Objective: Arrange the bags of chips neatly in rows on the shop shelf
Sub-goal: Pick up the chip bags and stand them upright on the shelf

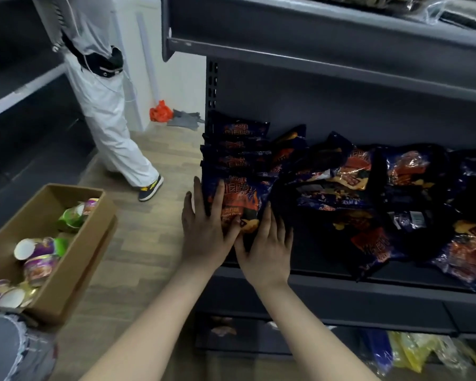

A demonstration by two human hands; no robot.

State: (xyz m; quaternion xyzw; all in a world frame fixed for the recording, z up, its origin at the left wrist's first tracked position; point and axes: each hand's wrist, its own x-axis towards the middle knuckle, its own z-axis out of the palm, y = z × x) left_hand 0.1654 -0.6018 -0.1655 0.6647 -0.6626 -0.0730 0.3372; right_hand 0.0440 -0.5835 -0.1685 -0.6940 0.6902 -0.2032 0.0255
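Flat-fingered, my left hand (206, 226) and right hand (267, 243) press the front chip bag (241, 196) from both sides, nothing gripped. Orange Chinese lettering, small print's too blurry.

two hands, a left hand (206, 229) and a right hand (267, 243). five chip bags (239, 158) in a row under and beyond the fingers (217, 199); about six loose bags (368, 182) right of them, too jumbled for certainty. left of the fingers, one box (74, 270) with at least six cups (36, 248).
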